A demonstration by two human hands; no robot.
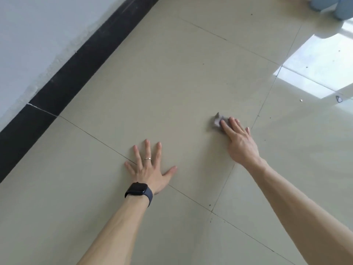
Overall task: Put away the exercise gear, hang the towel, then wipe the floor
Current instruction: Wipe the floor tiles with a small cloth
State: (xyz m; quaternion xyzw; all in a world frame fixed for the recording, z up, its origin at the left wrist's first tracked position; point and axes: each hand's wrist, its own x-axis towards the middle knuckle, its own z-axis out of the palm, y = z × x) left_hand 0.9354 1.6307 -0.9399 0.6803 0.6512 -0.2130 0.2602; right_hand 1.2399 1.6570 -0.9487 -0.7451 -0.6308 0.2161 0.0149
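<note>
A white wall (28,35) fills the upper left, and a black skirting board (76,67) runs along its foot, marking the left edge of the beige tiled floor (172,83).

Well in from that edge, the person's left hand (149,169) lies flat on the floor, palm down, with the fingers straight and spread and the thumb out to the side. It holds nothing and rests across a grout line. One finger carries a thin ring (147,159), and a dark watch (138,189) sits on the wrist.

To the right and a little farther out, well apart from the left hand, a small grey cloth (217,120) lies crumpled on the floor. The right hand (238,140) rests on top of it, its straight fingers pressing down over the near side of the cloth, so only the far left part shows past the fingertips. A grout line passes just beside this hand.

Farther right, a bright patch of window light (315,69) reflects off the tiles, with a small dark scrap (338,99) at its near edge. Blurred blue objects (328,4) sit at the far right corner of the floor; what they are cannot be told.
</note>
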